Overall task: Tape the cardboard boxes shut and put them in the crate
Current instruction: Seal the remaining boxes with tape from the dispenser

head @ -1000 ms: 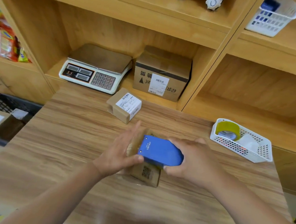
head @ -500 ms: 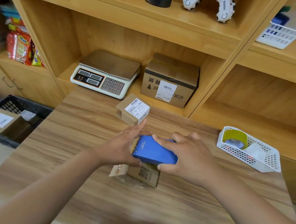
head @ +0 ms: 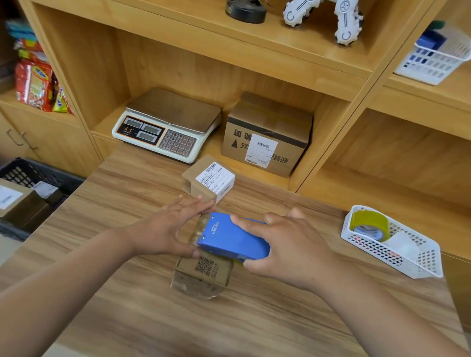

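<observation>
A small cardboard box [head: 204,270] with a QR code lies on the wooden table [head: 247,330], clear tape hanging off its near end. My right hand [head: 288,249] grips a blue tape dispenser [head: 233,240] that sits on top of the box. With fingers spread and straight, my left hand [head: 170,229] presses on the box's left side beside the dispenser's front edge. A second small box [head: 208,178] with a white label stands farther back on the table. At the left edge, below the table, is a black crate [head: 22,173] holding a labelled box [head: 4,200].
A white basket [head: 406,257] with a tape roll [head: 370,225] sits at the table's right. On the shelf behind are a weighing scale [head: 168,124] and a larger cardboard box [head: 267,136]. Snack packets [head: 36,86] fill the left shelf.
The dispenser and my right hand have slid leftward along the box top; my left hand stays pressed on the box. The view has tilted up and shows more of the shelves.
</observation>
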Demonstrator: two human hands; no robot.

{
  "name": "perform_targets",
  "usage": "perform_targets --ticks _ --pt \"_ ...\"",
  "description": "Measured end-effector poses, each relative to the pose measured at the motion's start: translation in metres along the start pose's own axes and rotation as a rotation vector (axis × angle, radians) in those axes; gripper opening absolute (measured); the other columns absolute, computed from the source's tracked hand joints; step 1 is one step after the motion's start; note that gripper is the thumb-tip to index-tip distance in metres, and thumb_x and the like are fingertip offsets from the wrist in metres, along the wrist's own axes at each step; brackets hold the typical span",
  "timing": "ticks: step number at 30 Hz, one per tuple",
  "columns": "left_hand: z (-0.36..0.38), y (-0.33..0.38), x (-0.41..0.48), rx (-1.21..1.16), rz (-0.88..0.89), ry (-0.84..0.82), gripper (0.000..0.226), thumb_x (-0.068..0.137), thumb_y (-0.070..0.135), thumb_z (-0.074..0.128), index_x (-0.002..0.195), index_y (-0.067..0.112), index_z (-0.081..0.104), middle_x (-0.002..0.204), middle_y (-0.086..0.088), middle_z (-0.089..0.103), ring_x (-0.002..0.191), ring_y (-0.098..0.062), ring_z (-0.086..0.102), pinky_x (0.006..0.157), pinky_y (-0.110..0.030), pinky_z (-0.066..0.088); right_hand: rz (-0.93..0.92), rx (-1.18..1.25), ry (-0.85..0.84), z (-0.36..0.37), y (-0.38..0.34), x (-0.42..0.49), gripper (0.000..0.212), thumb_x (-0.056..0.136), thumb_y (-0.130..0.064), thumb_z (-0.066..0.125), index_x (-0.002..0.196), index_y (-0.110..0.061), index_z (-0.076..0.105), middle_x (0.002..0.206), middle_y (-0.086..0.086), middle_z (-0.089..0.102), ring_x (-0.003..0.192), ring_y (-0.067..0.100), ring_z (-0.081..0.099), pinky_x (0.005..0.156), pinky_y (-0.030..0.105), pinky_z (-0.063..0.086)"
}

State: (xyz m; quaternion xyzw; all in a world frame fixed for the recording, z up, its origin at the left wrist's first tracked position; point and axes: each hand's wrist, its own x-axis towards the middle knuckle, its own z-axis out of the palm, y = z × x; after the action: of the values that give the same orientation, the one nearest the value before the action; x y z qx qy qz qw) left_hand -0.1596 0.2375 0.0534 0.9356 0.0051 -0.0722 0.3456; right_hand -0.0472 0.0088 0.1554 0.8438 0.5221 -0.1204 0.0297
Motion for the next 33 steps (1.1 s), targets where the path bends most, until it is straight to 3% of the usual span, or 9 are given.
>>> perform_targets --ticks 5,10,19,22,25,28,33 --pt "-0.004 -0.018 -0.011 0.059 -0.043 -0.037 0.099 0.064 0.068 0.057 0.144 0.044 0.006 0.150 0.019 0.004 0.132 0.021 -0.017 0.107 -0.009 -0.017 0.026 0.033 -0.002 0.007 0.024 -0.014 0.069 0.080 -0.066 0.047 0.136 -0.067 0.008 0.092 -0.018 0.043 0.088 0.016 0.032 0.073 0.024 0.028" --pt "0.000 -0.020 -0.009 0.061 0.012 -0.068 0.090 0.065 0.085 0.043 0.141 0.050 0.010 0.152 0.029 0.007 0.139 0.011 -0.011 0.115 -0.025 -0.014 0.019 0.067 0.013 0.016 0.036 -0.025 0.069 0.079 -0.067 0.048 0.130 -0.073 0.002 0.099 -0.017 0.047 0.089 0.014 0.031 0.079 0.023 0.033" --pt "0.003 -0.023 -0.010 0.083 0.028 -0.076 0.085 0.069 0.084 0.038 0.141 0.050 0.009 0.150 0.035 0.001 0.139 0.010 -0.014 0.114 -0.026 -0.014 0.009 0.108 0.051 0.021 0.066 -0.052 0.065 0.078 -0.063 0.053 0.116 -0.078 0.003 0.091 -0.019 0.046 0.089 0.011 0.033 0.085 0.019 0.033" --pt "0.003 -0.024 -0.011 0.105 0.020 -0.088 0.082 0.072 0.079 0.041 0.141 0.050 0.008 0.150 0.034 -0.001 0.139 0.010 -0.015 0.114 -0.025 -0.014 0.015 0.126 0.054 0.026 0.077 -0.059 0.063 0.072 -0.067 0.050 0.115 -0.081 0.006 0.087 -0.021 0.045 0.089 0.012 0.033 0.086 0.023 0.038" --pt "0.005 -0.022 -0.010 0.119 0.009 -0.086 0.077 0.083 0.057 0.056 0.142 0.048 0.008 0.150 0.033 -0.002 0.138 0.011 -0.016 0.113 -0.023 -0.015 0.017 0.137 0.064 0.031 0.087 -0.066 0.061 0.065 -0.074 0.041 0.113 -0.083 0.006 0.088 -0.024 0.045 0.089 0.013 0.034 0.085 0.021 0.036" --pt "0.006 -0.021 -0.009 0.121 0.003 -0.091 0.079 0.087 0.043 0.063 0.143 0.045 0.007 0.151 0.030 -0.002 0.138 0.011 -0.017 0.113 -0.022 -0.015 0.014 0.106 0.048 0.036 0.091 -0.068 0.067 0.075 -0.067 0.052 0.122 -0.076 0.004 0.088 -0.024 0.042 0.089 0.013 0.033 0.083 0.017 0.032" --pt "0.006 -0.019 -0.010 0.125 -0.016 -0.106 0.081 0.087 0.040 0.064 0.143 0.044 0.005 0.152 0.028 -0.003 0.137 0.011 -0.017 0.114 -0.023 -0.014 -0.006 0.098 0.085 0.049 0.094 -0.065 0.063 0.063 -0.076 0.030 0.121 -0.077 0.005 0.084 -0.028 0.039 0.085 0.015 0.033 0.074 0.010 0.025"
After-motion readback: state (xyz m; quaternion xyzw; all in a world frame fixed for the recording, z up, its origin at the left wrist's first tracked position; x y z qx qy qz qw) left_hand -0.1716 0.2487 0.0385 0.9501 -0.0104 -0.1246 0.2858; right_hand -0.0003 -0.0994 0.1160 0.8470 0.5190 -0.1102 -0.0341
